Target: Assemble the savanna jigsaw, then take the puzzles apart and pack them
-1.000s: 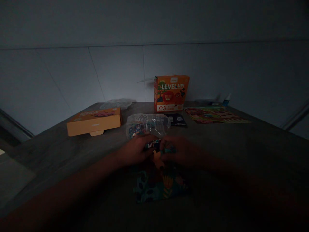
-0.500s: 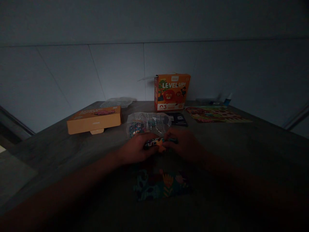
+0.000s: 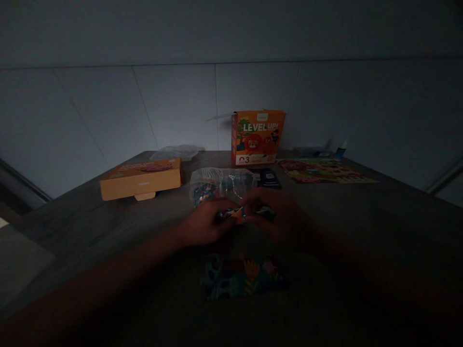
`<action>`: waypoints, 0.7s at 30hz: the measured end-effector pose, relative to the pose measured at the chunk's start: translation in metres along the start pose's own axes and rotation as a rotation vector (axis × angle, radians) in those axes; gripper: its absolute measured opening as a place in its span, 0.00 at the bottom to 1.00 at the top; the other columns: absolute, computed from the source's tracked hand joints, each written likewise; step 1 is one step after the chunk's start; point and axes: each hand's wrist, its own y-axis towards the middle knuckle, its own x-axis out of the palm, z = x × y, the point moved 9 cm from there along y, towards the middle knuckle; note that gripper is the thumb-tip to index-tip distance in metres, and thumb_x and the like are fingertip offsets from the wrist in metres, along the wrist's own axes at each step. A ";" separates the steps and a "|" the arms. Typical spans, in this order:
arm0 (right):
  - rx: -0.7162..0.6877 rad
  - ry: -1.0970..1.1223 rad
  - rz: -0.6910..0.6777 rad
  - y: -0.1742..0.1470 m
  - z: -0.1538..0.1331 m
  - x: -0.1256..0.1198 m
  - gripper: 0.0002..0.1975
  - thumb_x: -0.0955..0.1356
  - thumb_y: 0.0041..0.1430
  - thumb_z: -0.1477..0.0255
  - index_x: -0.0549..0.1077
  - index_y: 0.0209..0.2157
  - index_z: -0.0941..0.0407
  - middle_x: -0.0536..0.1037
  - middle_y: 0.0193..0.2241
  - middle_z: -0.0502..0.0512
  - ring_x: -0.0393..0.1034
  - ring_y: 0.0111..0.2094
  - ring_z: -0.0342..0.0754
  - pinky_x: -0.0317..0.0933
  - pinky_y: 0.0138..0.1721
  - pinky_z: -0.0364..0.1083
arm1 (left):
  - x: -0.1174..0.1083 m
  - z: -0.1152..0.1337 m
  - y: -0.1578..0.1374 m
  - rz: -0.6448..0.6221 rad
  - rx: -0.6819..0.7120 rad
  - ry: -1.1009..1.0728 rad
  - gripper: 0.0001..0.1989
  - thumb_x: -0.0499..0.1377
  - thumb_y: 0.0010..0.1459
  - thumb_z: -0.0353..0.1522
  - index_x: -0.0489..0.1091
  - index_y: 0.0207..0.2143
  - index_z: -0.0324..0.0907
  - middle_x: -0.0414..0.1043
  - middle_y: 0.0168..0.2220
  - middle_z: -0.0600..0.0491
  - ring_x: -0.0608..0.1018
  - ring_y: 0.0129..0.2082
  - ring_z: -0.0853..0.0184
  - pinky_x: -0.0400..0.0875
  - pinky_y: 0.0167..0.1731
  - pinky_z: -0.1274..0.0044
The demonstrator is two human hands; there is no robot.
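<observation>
Between my hands are colourful jigsaw puzzle pieces (image 3: 238, 214), with an orange patch showing in the middle. My left hand (image 3: 207, 221) pinches them from the left, thumb below and fingers above. My right hand (image 3: 269, 212) grips them from the right with bent fingers. Just beyond my hands lies a clear plastic bag (image 3: 231, 180) with more colourful pieces in it. Nearer to me, a joined strip of puzzle (image 3: 238, 277) with orange and teal plant shapes lies flat on the table. Dim light hides the pieces' exact outlines.
An orange flat box (image 3: 144, 178) stands at the left, with a crumpled plastic bag (image 3: 179, 152) behind it. An upright orange box (image 3: 258, 137) is at the back by the wall. A dark leaflet (image 3: 269, 178), a picture sheet (image 3: 325, 171) and a small bottle (image 3: 341, 148) lie rightward.
My right hand has shifted slightly and its fingers have curled differently over the pieces. My left hand stays nearly where it was. The strip on the table has not moved.
</observation>
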 end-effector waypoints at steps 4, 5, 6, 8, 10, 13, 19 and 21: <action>0.027 -0.069 -0.084 -0.003 0.008 0.016 0.13 0.69 0.56 0.78 0.67 0.44 0.56 0.74 0.38 0.55 0.70 0.39 0.48 0.65 0.40 0.47 | 0.007 0.006 -0.003 -0.101 0.046 0.014 0.18 0.58 0.59 0.30 0.68 0.52 0.40 0.73 0.49 0.46 0.75 0.48 0.59 0.69 0.50 0.66; 0.057 -0.099 -0.103 -0.004 0.014 0.019 0.15 0.69 0.56 0.77 0.67 0.45 0.57 0.73 0.41 0.57 0.69 0.42 0.50 0.65 0.42 0.49 | 0.007 0.006 -0.003 -0.105 0.042 0.020 0.20 0.58 0.57 0.30 0.67 0.53 0.40 0.72 0.51 0.45 0.75 0.50 0.58 0.69 0.51 0.66; 0.100 -0.127 -0.117 -0.006 0.021 0.021 0.18 0.70 0.55 0.76 0.66 0.48 0.57 0.72 0.44 0.59 0.68 0.46 0.53 0.64 0.46 0.51 | 0.007 0.006 -0.004 -0.104 0.036 0.023 0.22 0.59 0.56 0.29 0.65 0.54 0.40 0.71 0.53 0.45 0.75 0.50 0.58 0.69 0.51 0.66; 0.207 -0.168 -0.141 -0.009 0.035 0.023 0.23 0.72 0.55 0.72 0.65 0.52 0.56 0.70 0.49 0.62 0.66 0.51 0.56 0.63 0.50 0.54 | 0.006 0.005 -0.005 -0.097 0.028 0.025 0.24 0.58 0.56 0.29 0.62 0.56 0.41 0.71 0.54 0.45 0.75 0.50 0.59 0.70 0.51 0.66; 0.291 -0.162 -0.208 -0.014 0.045 0.028 0.23 0.71 0.56 0.68 0.66 0.52 0.55 0.71 0.50 0.61 0.67 0.51 0.57 0.63 0.51 0.54 | 0.006 0.006 -0.006 -0.097 0.033 0.015 0.23 0.58 0.57 0.29 0.62 0.56 0.42 0.71 0.53 0.47 0.75 0.50 0.60 0.70 0.51 0.67; 0.356 -0.116 -0.316 -0.019 0.049 0.036 0.19 0.71 0.57 0.67 0.69 0.50 0.55 0.76 0.47 0.59 0.71 0.47 0.57 0.64 0.48 0.53 | 0.007 0.006 -0.007 -0.111 0.034 -0.002 0.25 0.58 0.53 0.25 0.62 0.54 0.42 0.70 0.53 0.47 0.74 0.51 0.60 0.68 0.53 0.66; 0.356 -0.100 -0.284 -0.017 0.047 0.034 0.20 0.73 0.54 0.72 0.73 0.49 0.54 0.78 0.45 0.57 0.73 0.45 0.56 0.65 0.46 0.51 | 0.006 0.009 -0.009 -0.139 0.052 -0.053 0.33 0.56 0.45 0.19 0.59 0.56 0.40 0.67 0.55 0.46 0.70 0.55 0.58 0.65 0.57 0.66; 0.341 -0.100 -0.299 -0.016 0.047 0.037 0.25 0.73 0.54 0.70 0.70 0.54 0.54 0.75 0.49 0.59 0.71 0.49 0.57 0.64 0.49 0.52 | 0.004 0.009 -0.008 -0.110 0.054 -0.061 0.32 0.55 0.46 0.19 0.58 0.56 0.40 0.66 0.56 0.45 0.70 0.56 0.57 0.65 0.58 0.66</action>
